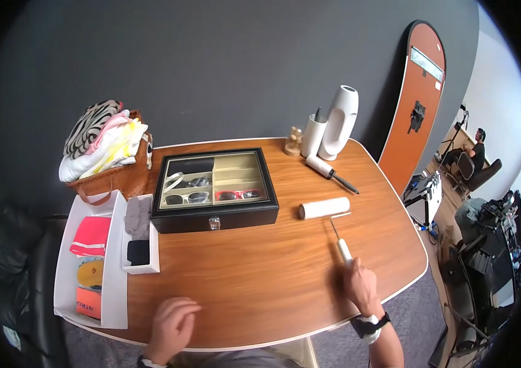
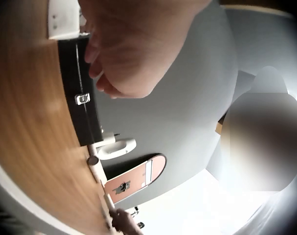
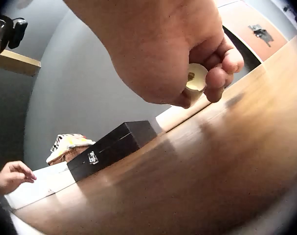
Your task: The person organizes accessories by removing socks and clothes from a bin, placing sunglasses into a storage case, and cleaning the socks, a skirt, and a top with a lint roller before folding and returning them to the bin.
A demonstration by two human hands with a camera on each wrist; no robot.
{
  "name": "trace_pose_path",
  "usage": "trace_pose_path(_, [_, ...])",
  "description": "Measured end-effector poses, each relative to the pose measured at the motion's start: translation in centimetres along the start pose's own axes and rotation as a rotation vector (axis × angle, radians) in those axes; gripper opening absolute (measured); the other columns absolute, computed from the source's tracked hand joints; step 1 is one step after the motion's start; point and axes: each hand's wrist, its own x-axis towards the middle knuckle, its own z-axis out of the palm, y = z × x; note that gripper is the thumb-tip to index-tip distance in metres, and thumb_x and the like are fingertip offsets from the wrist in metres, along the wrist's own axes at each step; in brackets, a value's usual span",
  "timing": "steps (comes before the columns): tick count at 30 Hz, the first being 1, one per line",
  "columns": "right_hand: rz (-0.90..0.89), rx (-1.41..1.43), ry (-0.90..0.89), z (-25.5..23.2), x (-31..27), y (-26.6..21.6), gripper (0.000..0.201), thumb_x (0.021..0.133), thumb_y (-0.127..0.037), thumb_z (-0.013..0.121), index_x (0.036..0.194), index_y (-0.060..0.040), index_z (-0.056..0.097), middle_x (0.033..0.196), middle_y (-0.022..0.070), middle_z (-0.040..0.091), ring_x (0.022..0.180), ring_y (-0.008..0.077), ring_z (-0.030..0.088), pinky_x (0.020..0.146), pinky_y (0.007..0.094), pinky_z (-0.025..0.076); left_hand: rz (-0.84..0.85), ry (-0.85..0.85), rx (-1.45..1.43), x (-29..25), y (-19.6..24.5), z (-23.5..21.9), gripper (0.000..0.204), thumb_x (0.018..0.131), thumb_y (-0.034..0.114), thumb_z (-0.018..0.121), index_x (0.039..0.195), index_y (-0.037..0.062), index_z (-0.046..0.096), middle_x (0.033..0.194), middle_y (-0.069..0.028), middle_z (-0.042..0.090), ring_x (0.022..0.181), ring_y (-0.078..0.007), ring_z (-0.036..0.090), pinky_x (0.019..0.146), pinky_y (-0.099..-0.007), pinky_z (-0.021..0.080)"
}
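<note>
My right hand grips a bare roller handle, white with a thin bent metal rod pointing away from me. In the right wrist view the fingers curl around the round end of the handle. Just beyond the rod's tip, a white lint roll lies on its side. Farther back lies a second roller with a white head and black grip. My left hand hovers near the table's front edge, fingers loosely bent and holding nothing.
A black glasses case with a glass lid holds sunglasses. White boxes of folded clothes stand left, beside a basket of cloths. A white vase-like object, a white cylinder and a small jar stand at the back.
</note>
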Motion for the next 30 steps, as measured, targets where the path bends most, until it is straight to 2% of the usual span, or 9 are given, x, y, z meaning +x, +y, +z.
trace_pose_path(6, [0.024, 0.094, -0.056, 1.0, 6.3, -5.4, 0.029, 0.102, -0.024, 0.053, 0.099, 0.0056, 0.051, 0.072, 0.0277, 0.069, 0.067, 0.0459, 0.069, 0.060, 0.0543, 0.055, -0.054, -0.078, -0.054, -1.9, -2.4, 4.7, 0.021, 0.088, 0.005, 0.069, 0.109, 0.0067, 0.072, 0.116, -0.0107, 0.070, 0.112, -0.0325, 0.063, 0.098, -0.0438, 0.048])
trace_pose_path(9, [0.019, 0.146, -0.040, 3.3, 9.6, -6.5, 0.034, 0.103, -0.027, 0.053, 0.102, 0.0072, 0.051, 0.073, 0.0286, 0.069, 0.067, 0.0461, 0.069, 0.060, 0.0543, 0.055, -0.009, -0.091, 0.022, -2.0, -2.2, 4.7, 0.021, 0.088, 0.005, 0.069, 0.108, 0.0074, 0.072, 0.116, -0.0102, 0.070, 0.112, -0.0326, 0.062, 0.098, -0.0434, 0.048])
trace_pose_path(13, [-0.026, 0.157, -0.069, 4.0, 12.3, -8.4, 0.039, 0.105, -0.032, 0.051, 0.105, 0.0076, 0.051, 0.075, 0.0278, 0.070, 0.070, 0.0460, 0.070, 0.064, 0.0542, 0.056, -0.067, -0.054, -0.060, -1.7, -2.5, 5.0, 0.019, 0.087, 0.002, 0.069, 0.104, 0.0075, 0.074, 0.112, -0.0091, 0.070, 0.109, -0.0319, 0.063, 0.097, -0.0428, 0.048])
trace_pose_path(18, [-0.021, 0.148, -0.177, 4.1, 14.0, -9.8, 0.040, 0.106, -0.037, 0.051, 0.108, 0.0036, 0.051, 0.083, 0.0258, 0.073, 0.078, 0.0424, 0.074, 0.070, 0.0514, 0.058, -0.064, -0.043, -0.029, -1.3, -1.9, 5.0, 0.016, 0.086, -0.001, 0.069, 0.099, 0.0058, 0.073, 0.107, -0.0110, 0.070, 0.106, -0.0319, 0.065, 0.096, -0.0427, 0.050])
trace_pose_path(22, [-0.174, 0.050, -0.229, 2.6, 14.5, -9.2, 0.045, 0.103, -0.042, 0.056, 0.108, 0.0023, 0.055, 0.086, 0.0233, 0.075, 0.081, 0.0422, 0.073, 0.073, 0.0510, 0.058, -0.073, -0.037, -0.020, -1.1, -1.8, 5.3, 0.015, 0.085, -0.002, 0.069, 0.097, 0.0059, 0.073, 0.105, -0.0111, 0.070, 0.105, -0.0317, 0.065, 0.095, -0.0425, 0.050])
trace_pose_path(25, [-0.043, 0.086, -0.167, 1.4, 18.2, -7.3, 0.043, 0.103, -0.041, 0.055, 0.115, -0.0001, 0.056, 0.088, 0.0217, 0.075, 0.086, 0.0444, 0.072, 0.079, 0.0530, 0.057, -0.109, -0.048, -0.030, -1.0, -1.5, 5.1, 0.014, 0.085, -0.002, 0.069, 0.096, 0.0063, 0.074, 0.105, -0.0109, 0.070, 0.105, -0.0314, 0.064, 0.095, -0.0423, 0.050])
trace_pose_path(27, [0.084, 0.213, 0.059, 2.3, 21.5, -4.1, 0.032, 0.100, -0.033, 0.060, 0.114, -0.0035, 0.059, 0.094, 0.0201, 0.075, 0.090, 0.0465, 0.070, 0.081, 0.0539, 0.056, -0.101, -0.033, -0.011, -0.9, -1.5, 5.2, 0.014, 0.085, -0.002, 0.068, 0.095, 0.0064, 0.074, 0.103, -0.0110, 0.070, 0.103, -0.0313, 0.065, 0.093, -0.0418, 0.051])
trace_pose_path(29, [-0.033, 0.149, 0.518, 5.9, 25.0, 0.5, 0.022, 0.095, -0.021, 0.066, 0.109, -0.0051, 0.061, 0.100, 0.0204, 0.073, 0.095, 0.0462, 0.070, 0.081, 0.0531, 0.057, -0.117, -0.060, -0.024, -1.0, -1.7, 5.1, 0.014, 0.088, 0.000, 0.067, 0.100, 0.0054, 0.073, 0.107, -0.0133, 0.069, 0.108, -0.0333, 0.064, 0.097, -0.0434, 0.049])
trace_pose_path(30, [0.075, 0.113, 0.440, 5.5, 25.4, 1.5, 0.020, 0.095, -0.018, 0.065, 0.109, -0.0046, 0.062, 0.103, 0.0206, 0.072, 0.096, 0.0451, 0.070, 0.081, 0.0516, 0.058, -0.135, -0.096, -0.048, -1.3, -2.1, 4.7, 0.017, 0.090, 0.002, 0.066, 0.106, 0.0043, 0.071, 0.114, -0.0156, 0.068, 0.113, -0.0354, 0.062, 0.100, -0.0454, 0.047])
